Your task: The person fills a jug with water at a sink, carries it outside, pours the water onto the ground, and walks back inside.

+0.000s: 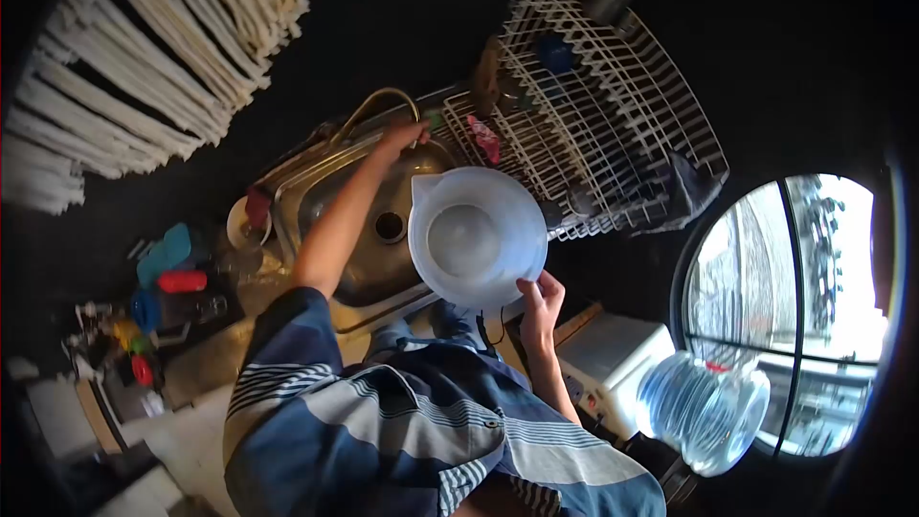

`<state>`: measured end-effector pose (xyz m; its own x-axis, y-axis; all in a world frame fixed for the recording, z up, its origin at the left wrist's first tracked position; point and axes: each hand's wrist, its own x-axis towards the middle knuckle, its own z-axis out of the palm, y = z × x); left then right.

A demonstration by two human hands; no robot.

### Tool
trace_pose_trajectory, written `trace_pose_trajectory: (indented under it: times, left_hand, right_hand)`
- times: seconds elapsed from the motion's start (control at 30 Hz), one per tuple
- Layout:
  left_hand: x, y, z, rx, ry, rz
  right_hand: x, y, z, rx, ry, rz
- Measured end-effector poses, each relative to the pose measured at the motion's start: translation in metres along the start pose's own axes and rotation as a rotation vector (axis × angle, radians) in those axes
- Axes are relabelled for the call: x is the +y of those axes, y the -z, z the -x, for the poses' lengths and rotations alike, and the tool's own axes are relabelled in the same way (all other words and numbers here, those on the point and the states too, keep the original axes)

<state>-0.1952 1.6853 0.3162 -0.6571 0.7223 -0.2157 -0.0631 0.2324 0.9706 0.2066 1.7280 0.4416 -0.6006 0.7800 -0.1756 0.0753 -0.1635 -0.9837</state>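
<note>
My right hand (542, 304) pinches the rim of a translucent white plastic mixing bowl (522, 230) with a pouring lip. The bowl is over the right edge of the metal sink (330, 196), its lip pointing up and to the left. Inside, the round base shows pale grey; whether it contains any liquid is unclear. Stretched across the sink, my left hand (404, 137) has its fingers closed around the end of the curved tap (369, 101). The sink's drain (390, 227) is visible between my left forearm and the bowl.
Right of the sink stands a white wire dish rack (613, 124) holding a few items, with a pink packet (484, 139) near it. A mug (247, 225) is left of the sink. A large water bottle (704, 412) lies by a round window (756, 268).
</note>
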Motion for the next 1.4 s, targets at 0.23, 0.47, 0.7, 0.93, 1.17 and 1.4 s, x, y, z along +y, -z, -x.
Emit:
trace_pose_trajectory:
  times: [0.23,0.47,0.7,0.93,1.17,1.4]
  left_hand:
    - [0.068,0.093,0.113,0.119,0.065,-0.176]
    - [0.035,0.093,0.13,0.48,-0.109,-0.391]
    - [0.05,0.075,0.144,0.599,-0.219,-0.376]
    - [0.051,0.081,0.152,0.562,-0.203,-0.348]
    - [0.03,0.089,0.151,0.513,-0.178,-0.167]
    - [0.035,0.092,0.155,0.456,-0.137,-0.188]
  right_hand:
    - [0.061,-0.04,-0.082,-0.245,0.018,0.203]
    - [0.146,-0.125,-0.12,-0.334,-0.13,0.122]
    - [0.201,-0.169,-0.127,-0.385,-0.113,0.089]
    - [0.179,-0.182,-0.113,-0.498,-0.026,0.158]
    - [0.154,-0.231,-0.176,-0.186,0.4,0.626]
    - [0.176,-0.368,-0.298,-0.793,-0.349,0.559]
